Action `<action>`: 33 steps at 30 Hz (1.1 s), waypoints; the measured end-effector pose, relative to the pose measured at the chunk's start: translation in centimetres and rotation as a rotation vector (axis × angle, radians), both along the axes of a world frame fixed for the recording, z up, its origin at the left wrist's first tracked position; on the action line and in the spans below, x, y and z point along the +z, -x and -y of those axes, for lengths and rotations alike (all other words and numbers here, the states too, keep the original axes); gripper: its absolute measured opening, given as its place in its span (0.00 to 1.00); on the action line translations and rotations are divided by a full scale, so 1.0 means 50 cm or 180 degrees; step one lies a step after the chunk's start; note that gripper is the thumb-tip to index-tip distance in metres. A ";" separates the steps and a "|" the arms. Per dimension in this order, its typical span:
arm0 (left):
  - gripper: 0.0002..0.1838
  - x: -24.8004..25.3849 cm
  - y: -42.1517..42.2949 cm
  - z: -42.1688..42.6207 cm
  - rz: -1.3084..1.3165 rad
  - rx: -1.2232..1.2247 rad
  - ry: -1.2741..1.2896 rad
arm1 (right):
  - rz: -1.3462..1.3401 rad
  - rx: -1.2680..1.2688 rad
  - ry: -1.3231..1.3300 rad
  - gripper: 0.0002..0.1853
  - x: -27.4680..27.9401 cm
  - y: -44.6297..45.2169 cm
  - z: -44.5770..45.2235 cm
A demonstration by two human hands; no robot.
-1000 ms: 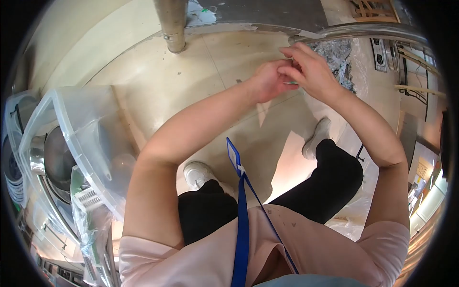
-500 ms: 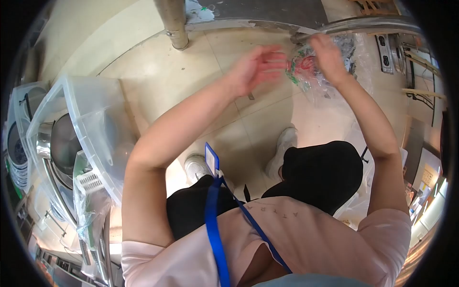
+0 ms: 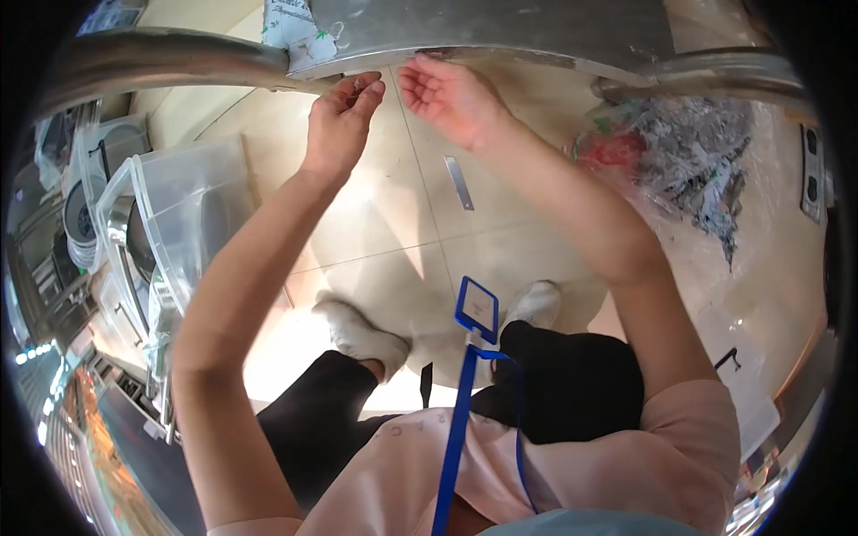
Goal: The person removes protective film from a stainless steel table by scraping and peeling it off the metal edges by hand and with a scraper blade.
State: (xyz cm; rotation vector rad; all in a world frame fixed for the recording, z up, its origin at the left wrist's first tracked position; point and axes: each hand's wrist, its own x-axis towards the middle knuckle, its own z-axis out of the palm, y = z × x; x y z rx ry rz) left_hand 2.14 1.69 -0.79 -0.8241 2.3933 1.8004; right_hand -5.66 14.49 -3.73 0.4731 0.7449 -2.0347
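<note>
The hands are apart: the left hand (image 3: 344, 123) curls thumb toward fingertips, whether on anything I cannot tell, and the right hand (image 3: 447, 100), loosely open, seems placed to meet the metal panel (image 3: 500, 27)'s near edge. Printed film (image 3: 291, 29) sits at the panel's left corner; a thin strip (image 3: 458, 183) lies flat on the floor (image 3: 386, 201), right of which clear plastic (image 3: 767, 170) presumably contains crumpled scraps (image 3: 693, 143).

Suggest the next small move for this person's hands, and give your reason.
Perhaps move the left hand to the ragged printed patch: it covers part of the metal panel near that hand, whose thumb and fingers are curled close together.
</note>
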 end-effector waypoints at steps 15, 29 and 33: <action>0.09 0.008 0.069 -0.136 -0.0720 0.1566 -0.0282 | 0.0354 -0.0520 0.0258 0.03 -0.007 -0.006 0.013; 0.04 0.007 0.100 -0.156 -0.0672 0.1945 0.0228 | 0.0094 -0.0583 0.0121 0.05 0.007 -0.010 -0.003; 0.05 0.014 0.103 -0.162 -0.0628 0.2026 0.0150 | 0.0531 -0.0551 0.0165 0.05 0.012 -0.002 0.001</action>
